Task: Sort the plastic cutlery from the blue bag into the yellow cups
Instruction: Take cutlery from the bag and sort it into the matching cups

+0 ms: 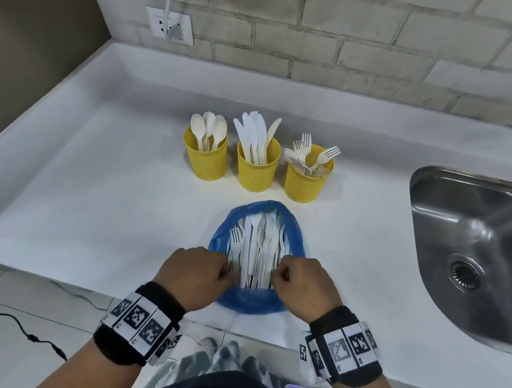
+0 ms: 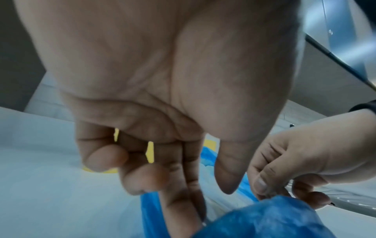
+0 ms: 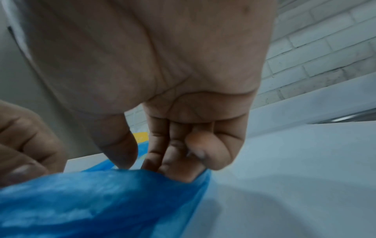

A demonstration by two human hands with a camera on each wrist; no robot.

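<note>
The blue bag (image 1: pixel 247 302) lies open on the white counter (image 1: pixel 85 205), with white forks, knives and spoons (image 1: pixel 255 242) inside. My left hand (image 1: pixel 228 276) and right hand (image 1: pixel 276 277) sit at the bag's near rim, fingers curled. In the right wrist view my right hand (image 3: pixel 140 164) pinches the blue bag (image 3: pixel 81 201) between thumb and fingers. In the left wrist view my left hand (image 2: pixel 195 190) reaches into the fold of the blue bag (image 2: pixel 264 222). Behind stand three yellow cups: spoons (image 1: pixel 207 159), knives (image 1: pixel 256 171), forks (image 1: pixel 306 184).
A steel sink (image 1: pixel 482 254) is set into the counter at the right. A brick wall with a socket (image 1: pixel 168 26) runs along the back. The counter's left side has a raised edge. A black cable (image 1: pixel 7 321) lies on the floor.
</note>
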